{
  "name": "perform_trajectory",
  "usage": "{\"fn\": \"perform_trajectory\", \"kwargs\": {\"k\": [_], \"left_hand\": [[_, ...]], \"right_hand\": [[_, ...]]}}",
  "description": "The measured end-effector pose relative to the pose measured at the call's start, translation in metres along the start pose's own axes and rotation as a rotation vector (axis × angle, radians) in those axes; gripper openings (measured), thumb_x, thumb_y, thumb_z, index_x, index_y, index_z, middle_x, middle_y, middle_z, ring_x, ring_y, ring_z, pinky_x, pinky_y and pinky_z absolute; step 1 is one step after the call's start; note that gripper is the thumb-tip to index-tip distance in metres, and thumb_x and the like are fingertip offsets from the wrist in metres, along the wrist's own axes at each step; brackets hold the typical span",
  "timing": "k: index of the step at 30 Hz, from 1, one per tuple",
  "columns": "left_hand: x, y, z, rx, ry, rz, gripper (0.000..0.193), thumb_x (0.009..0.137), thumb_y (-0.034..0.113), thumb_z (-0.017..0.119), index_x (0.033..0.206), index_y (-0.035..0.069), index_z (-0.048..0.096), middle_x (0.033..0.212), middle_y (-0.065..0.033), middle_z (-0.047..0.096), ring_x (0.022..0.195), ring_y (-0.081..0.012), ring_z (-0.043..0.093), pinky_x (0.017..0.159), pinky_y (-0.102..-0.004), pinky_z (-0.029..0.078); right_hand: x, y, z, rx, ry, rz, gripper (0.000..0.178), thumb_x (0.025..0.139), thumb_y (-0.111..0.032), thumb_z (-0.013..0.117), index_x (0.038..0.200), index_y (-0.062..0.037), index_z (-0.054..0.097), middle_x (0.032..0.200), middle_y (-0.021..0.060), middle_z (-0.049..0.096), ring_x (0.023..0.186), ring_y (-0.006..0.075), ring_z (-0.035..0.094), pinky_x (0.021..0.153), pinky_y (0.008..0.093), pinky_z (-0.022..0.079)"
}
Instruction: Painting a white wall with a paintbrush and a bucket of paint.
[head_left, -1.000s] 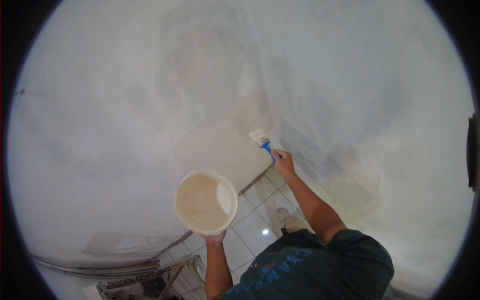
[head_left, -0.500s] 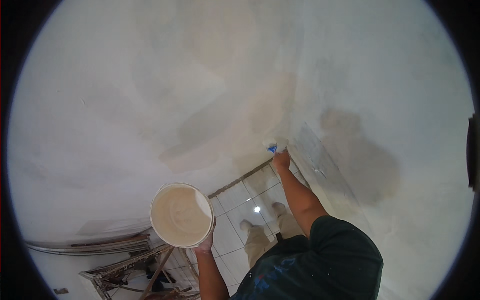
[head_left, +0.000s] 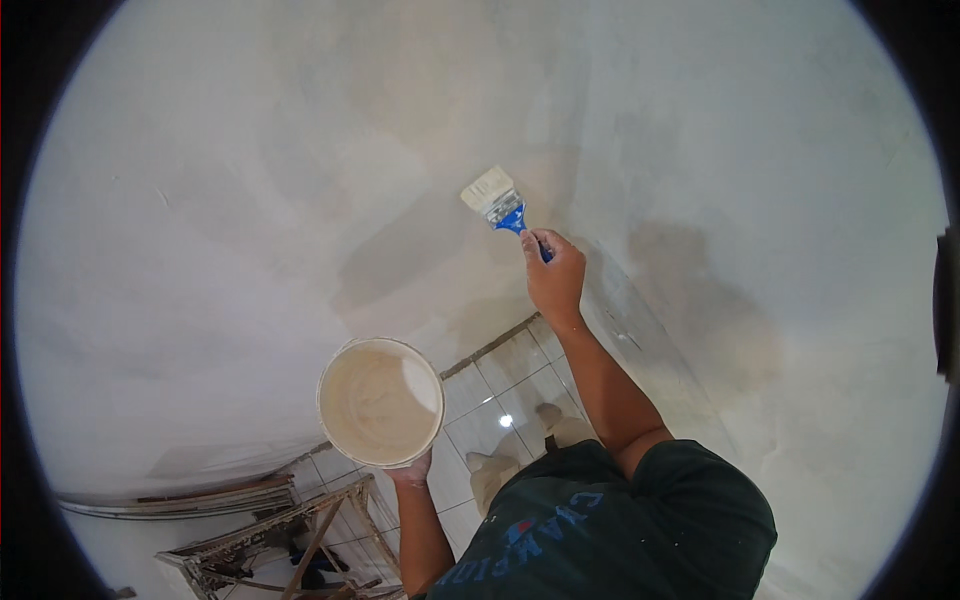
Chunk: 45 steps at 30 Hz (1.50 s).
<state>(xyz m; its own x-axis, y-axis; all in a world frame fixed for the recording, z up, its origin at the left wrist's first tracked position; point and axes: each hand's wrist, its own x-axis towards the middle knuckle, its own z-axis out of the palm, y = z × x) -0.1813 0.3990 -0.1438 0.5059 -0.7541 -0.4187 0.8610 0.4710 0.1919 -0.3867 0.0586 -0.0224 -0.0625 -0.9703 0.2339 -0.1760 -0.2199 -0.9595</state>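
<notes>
A wide paintbrush (head_left: pixel 507 214) with a blue handle and pale, paint-coated bristles is gripped in my right hand (head_left: pixel 558 268). Its bristles point up and to the left, in front of the wall (head_left: pixel 420 170); whether they touch it I cannot tell. My left hand (head_left: pixel 410 468) holds a round, off-white bucket (head_left: pixel 330 430) from below at its near side, most of the fingers hidden beneath it. Cream-coloured paint coats the inside of the bucket, with a bright patch of light on its right inner wall. Uneven darker patches mark the wall.
Two walls meet in a corner ahead, the second wall (head_left: pixel 800 200) at the right. Below lies a white tiled floor (head_left: pixel 470 430), where my feet stand. At the lower left are a paint-spattered frame (head_left: pixel 270 540) and long strips (head_left: pixel 210 500) along the wall.
My right hand has lifted the brush from low in the corner, up and to the left. The bucket in my left hand has moved slightly right and up.
</notes>
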Motion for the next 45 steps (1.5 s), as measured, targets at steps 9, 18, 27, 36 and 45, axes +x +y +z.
{"fn": "perform_trajectory", "kwargs": {"k": [9,18,27,36,45], "left_hand": [[-0.020,-0.008,0.011,0.010,0.054,0.019,0.075,0.092,0.065,0.051,0.149,0.017,0.043,0.154,-0.0110,0.043,0.139,-0.0407,0.040,0.107,-0.0683,0.033],[-0.010,-0.004,-0.001,-0.064,0.088,0.012,0.067,0.098,0.058,0.045,0.151,0.017,0.042,0.157,-0.0112,0.041,0.142,-0.0405,0.038,0.110,-0.0692,0.030],[-0.005,-0.007,0.030,0.030,-0.036,0.006,0.070,0.097,0.062,0.043,0.151,0.018,0.041,0.158,-0.0104,0.040,0.144,-0.0390,0.035,0.112,-0.0686,0.029],[-0.012,-0.017,0.039,0.126,-0.084,0.061,0.075,0.093,0.067,0.048,0.151,0.020,0.042,0.158,-0.0088,0.040,0.144,-0.0386,0.035,0.111,-0.0684,0.030],[0.000,-0.018,0.036,-0.004,-0.083,-0.050,0.075,0.094,0.067,0.047,0.151,0.019,0.042,0.158,-0.0097,0.039,0.144,-0.0404,0.035,0.111,-0.0684,0.030]], "right_hand": [[-0.059,0.235,0.076,-0.236,-0.051,0.082,0.023,0.100,-0.025,0.060,0.106,-0.0066,0.071,0.086,0.0211,0.069,0.080,0.0409,0.067,0.072,0.0477,0.052],[-0.056,0.303,0.079,-0.598,-0.199,0.346,0.031,0.095,-0.031,0.064,0.099,-0.0008,0.072,0.090,0.0223,0.072,0.089,0.0438,0.069,0.079,0.0524,0.054],[-0.048,0.005,0.043,0.082,0.068,0.007,0.025,0.098,-0.019,0.064,0.087,0.0027,0.066,0.065,0.0164,0.059,0.054,0.0267,0.052,0.056,0.0373,0.044],[-0.060,0.207,0.076,-0.231,-0.135,0.092,0.027,0.100,-0.027,0.060,0.097,-0.0003,0.067,0.080,0.0218,0.067,0.074,0.0410,0.065,0.066,0.0469,0.049],[-0.043,0.281,0.059,-0.520,-0.185,0.479,0.048,0.093,-0.037,0.064,0.096,0.0100,0.067,0.098,0.0305,0.070,0.100,0.0462,0.068,0.088,0.0519,0.054]]}}
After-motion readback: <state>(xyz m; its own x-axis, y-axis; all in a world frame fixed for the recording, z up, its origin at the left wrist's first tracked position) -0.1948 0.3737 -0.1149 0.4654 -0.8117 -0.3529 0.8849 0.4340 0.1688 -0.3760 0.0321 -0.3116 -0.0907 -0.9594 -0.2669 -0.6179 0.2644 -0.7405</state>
